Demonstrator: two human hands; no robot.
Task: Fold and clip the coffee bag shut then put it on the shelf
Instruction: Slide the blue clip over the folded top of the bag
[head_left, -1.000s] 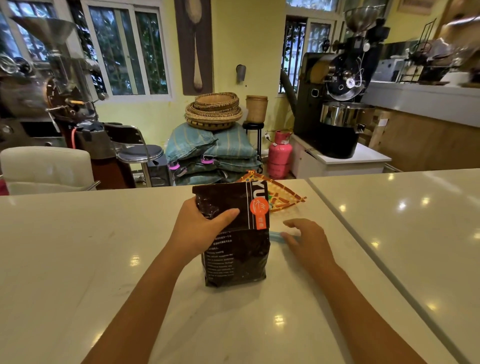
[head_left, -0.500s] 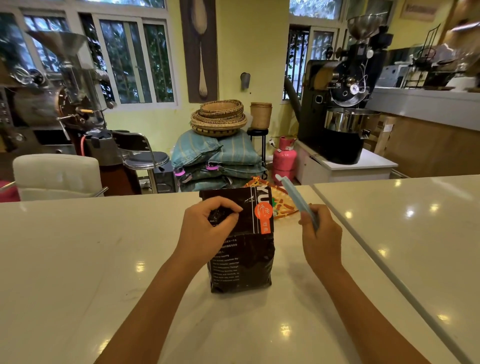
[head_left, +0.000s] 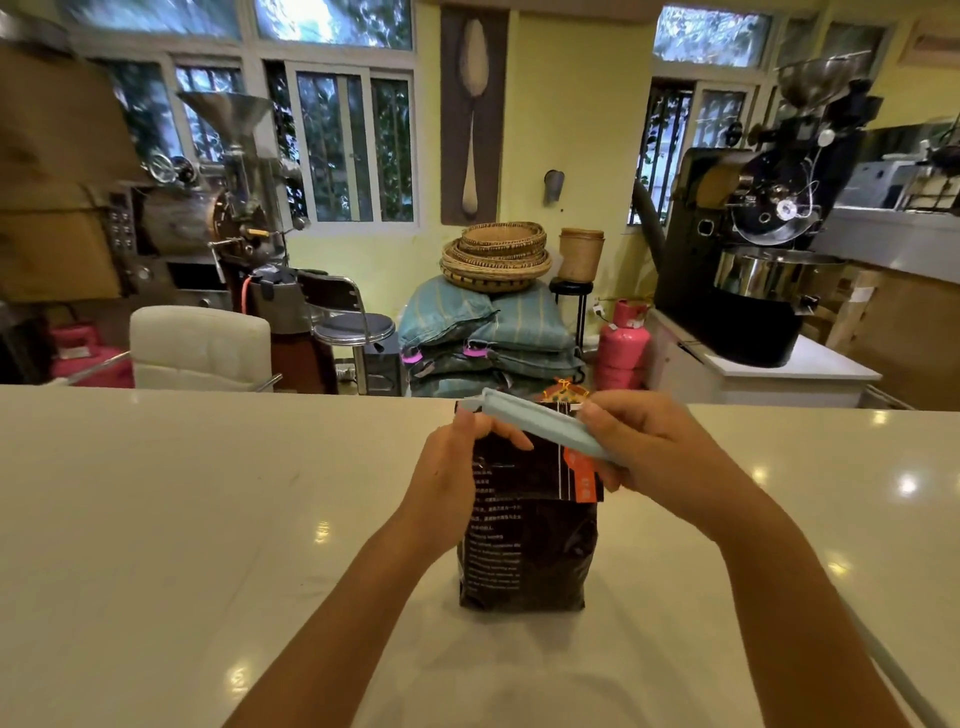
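Fold's done: our left hand (head_left: 457, 467) pinches the coffee bag (head_left: 524, 551) top, right hand (head_left: 649, 452) grips the clip (head_left: 540, 423) over it. Clipping & shelving left, we reckon.

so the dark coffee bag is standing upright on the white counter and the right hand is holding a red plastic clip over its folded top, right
Not quite: the long plastic clip is pale blue, not red. The head view shows the right hand holding it across the folded top of the dark coffee bag, which stands upright on the white counter, while the left hand grips the bag's upper left edge.
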